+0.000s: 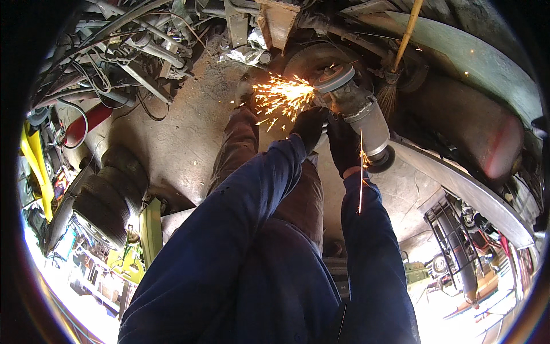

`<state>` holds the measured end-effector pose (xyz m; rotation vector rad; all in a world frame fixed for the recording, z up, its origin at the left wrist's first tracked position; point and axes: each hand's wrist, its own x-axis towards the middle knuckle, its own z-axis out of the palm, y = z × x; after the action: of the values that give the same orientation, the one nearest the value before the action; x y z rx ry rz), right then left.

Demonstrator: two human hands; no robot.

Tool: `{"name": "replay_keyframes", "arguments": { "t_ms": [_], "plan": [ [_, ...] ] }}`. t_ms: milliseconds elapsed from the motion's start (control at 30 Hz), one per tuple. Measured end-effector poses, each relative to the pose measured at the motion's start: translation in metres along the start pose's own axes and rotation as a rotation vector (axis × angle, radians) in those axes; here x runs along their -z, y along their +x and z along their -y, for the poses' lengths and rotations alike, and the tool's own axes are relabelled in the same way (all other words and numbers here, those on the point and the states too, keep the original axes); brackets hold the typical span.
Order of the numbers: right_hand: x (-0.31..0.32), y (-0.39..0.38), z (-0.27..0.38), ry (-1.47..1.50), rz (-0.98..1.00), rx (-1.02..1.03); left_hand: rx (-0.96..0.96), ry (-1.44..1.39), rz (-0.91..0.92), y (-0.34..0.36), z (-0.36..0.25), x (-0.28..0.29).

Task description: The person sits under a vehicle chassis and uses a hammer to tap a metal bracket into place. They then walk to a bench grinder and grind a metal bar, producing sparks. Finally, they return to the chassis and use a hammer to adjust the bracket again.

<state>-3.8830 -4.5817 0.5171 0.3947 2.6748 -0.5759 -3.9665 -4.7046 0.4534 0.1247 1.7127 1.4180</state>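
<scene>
A grey bench grinder (369, 125) stands ahead of me, slightly right of the middle. From its far wheel (335, 78), bright orange sparks (282, 96) spray to the left. My left hand (309, 126), in a dark glove, is closed just below that wheel. Beside it, against the grinder's body, my right hand (344, 143) is also gloved and closed. Both hands meet at the wheel's near side; whatever they hold there is mostly hidden behind the gloves. A second, dark wheel (382, 160) sits at the grinder's near end, close to my right wrist.
Stacked tyres (106, 195) stand at left, near a red cylinder (89, 124). Metal pipes and cables (137, 54) are heaped at the upper left. A broom (389, 94) and a large rusty tank (467, 123) are at right, with a curved metal strip (458, 183) below.
</scene>
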Motion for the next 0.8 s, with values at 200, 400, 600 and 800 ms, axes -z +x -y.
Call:
{"name": "replay_keyframes", "arguments": {
  "t_ms": [200,400,600,800],
  "plan": [
    [-0.006,0.000,-0.003,-0.033,-0.040,0.010,0.218,-0.456,-0.082,0.000,0.018,-0.009],
    [-0.002,-0.010,-0.006,-0.035,0.114,0.003,0.182,-0.192,0.138,0.004,0.060,0.020],
    [0.009,-0.049,0.017,0.427,0.130,-0.448,0.291,-0.528,-0.068,-0.039,0.026,0.130],
    [0.002,-0.076,0.036,0.425,0.077,-0.458,0.291,-0.220,-0.190,-0.068,-0.024,0.210]
  ]
}}
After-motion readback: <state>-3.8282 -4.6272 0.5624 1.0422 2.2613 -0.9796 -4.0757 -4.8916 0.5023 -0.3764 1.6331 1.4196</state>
